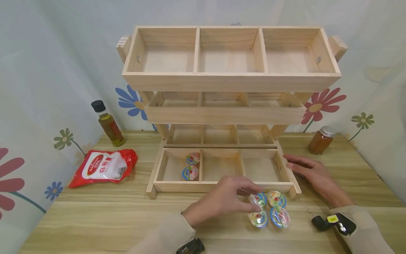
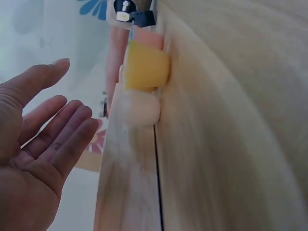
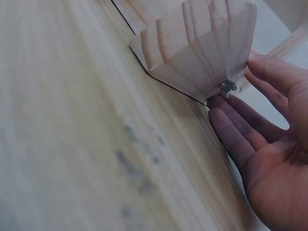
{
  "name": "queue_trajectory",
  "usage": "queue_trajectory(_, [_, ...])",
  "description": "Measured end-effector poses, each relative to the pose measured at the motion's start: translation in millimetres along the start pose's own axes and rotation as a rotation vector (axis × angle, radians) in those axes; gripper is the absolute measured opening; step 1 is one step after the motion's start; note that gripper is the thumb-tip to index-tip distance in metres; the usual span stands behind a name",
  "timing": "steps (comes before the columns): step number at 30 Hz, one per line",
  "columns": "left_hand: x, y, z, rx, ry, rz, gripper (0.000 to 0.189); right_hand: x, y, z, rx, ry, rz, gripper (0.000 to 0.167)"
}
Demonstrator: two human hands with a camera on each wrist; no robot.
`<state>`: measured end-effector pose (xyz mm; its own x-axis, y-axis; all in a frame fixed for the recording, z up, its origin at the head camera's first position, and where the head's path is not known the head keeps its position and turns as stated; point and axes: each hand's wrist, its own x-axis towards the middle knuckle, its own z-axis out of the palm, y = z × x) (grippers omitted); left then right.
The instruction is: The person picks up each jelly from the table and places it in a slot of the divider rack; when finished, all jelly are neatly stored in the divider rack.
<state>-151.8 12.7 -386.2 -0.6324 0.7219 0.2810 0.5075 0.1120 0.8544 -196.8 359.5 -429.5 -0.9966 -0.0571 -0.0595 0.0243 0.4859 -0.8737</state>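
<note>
Several small jelly cups with printed lids (image 1: 280, 216) stand on the table before the right end of a wooden tiered shelf (image 1: 228, 83). Over their left side hovers my left hand (image 1: 219, 201), thumb and fingers apart and nothing between them. A yellow jelly cup (image 2: 147, 67) and a whitish jelly cup (image 2: 142, 108) show beside this hand in the left wrist view. My right hand (image 1: 320, 180) touches the shelf's right side near the bottom tier, fingertips against the wooden side piece (image 3: 202, 53). Two more jelly cups (image 1: 190, 173) lie in the bottom tier's left compartment.
At left lies a red and white bag (image 1: 104, 166), with an oil bottle (image 1: 110, 127) behind it. A jar with a silver lid (image 1: 321, 140) stands right of the shelf. Flower-printed curtain (image 1: 63, 70) surrounds the table (image 1: 95, 218).
</note>
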Motion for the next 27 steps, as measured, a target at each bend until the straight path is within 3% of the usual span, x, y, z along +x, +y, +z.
queue_trajectory(5, [-4.4, -5.4, 8.2, 0.011, -0.024, -0.039, 0.039, 0.1, -0.9, 0.6, -0.016, 0.007, -0.004, 0.062])
queue_trajectory(11, [-8.8, -10.2, 13.2, 0.011, -0.045, -0.017, 0.036, 1.7, -0.7, 1.5, -0.028, -0.006, -0.018, 0.062])
queue_trajectory(17, [-8.7, -11.2, 15.8, 0.125, -0.032, 0.032, 0.035, 0.6, 0.5, 0.6, -0.023, -0.004, -0.015, 0.063])
queue_trajectory(27, [-9.0, -10.3, 15.6, 0.197, -0.049, 0.06, 0.032, -0.1, 1.4, -0.6, -0.033, 0.002, -0.02, 0.059])
